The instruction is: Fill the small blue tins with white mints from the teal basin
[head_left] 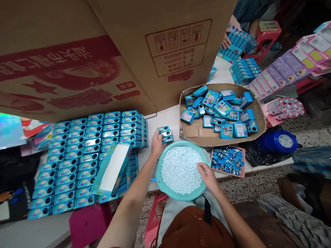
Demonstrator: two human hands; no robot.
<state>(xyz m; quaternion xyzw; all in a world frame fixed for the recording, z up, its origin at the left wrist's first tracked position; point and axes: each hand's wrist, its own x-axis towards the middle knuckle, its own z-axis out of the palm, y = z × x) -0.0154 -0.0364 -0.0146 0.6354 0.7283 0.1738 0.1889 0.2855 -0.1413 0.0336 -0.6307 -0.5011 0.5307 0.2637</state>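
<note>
My left hand (pixel 157 144) is closed at the left end of a few small blue candy boxes (pixel 166 135) with round dark holes, standing together on the table. Just in front of it, a turquoise basin (pixel 160 179) is filled with small white candies (pixel 181 168). My right hand (pixel 207 175) is over the basin's right side, fingertips pressed together at the candies. Whatever it may be pinching is too small to make out. Right of the basin, a pink tray (pixel 242 175) holds many blue and silver round lids (pixel 227 160).
A cut-down cardboard box (pixel 192 131) holds loose blue candy boxes. Rows of blue boxes (pixel 85 158) cover the left, with an open display carton (pixel 113 168) on them. A large cardboard carton (pixel 139 51) stands behind. Another person's hands (pixel 226 39) handle boxes at the back right.
</note>
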